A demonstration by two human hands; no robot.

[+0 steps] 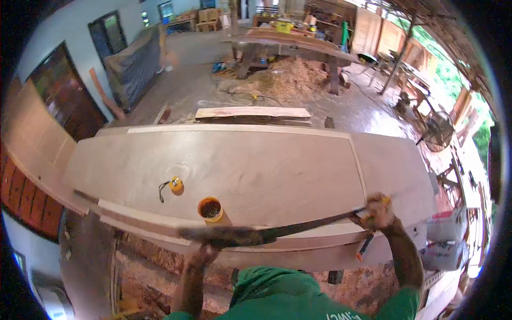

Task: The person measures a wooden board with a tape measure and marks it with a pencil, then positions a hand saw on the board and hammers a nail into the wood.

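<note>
A long dark, motion-blurred tool or strip (298, 226) lies across the front of the large pale board (266, 165). My right hand (377, 212) is closed round its right end, by the board's right side. Under its wide left part is my left hand (205, 253), smeared by motion, its fingers partly hidden. Just behind the dark piece stands an open yellow-orange container (211, 209) with dark contents. Farther left on the board lies a yellow tape measure (175, 184) with a black strap. An orange-tipped dark tool (365, 246) rests at the front edge, below my right hand.
Beyond the board, a pale plank (253, 112) lies low. Farther back stands a workbench (298, 45) with a heap of wood shavings (288, 80) beneath. A fan (438, 130) stands at the right, white sacks (445, 242) at the near right, and a covered stack (136, 66) at the left.
</note>
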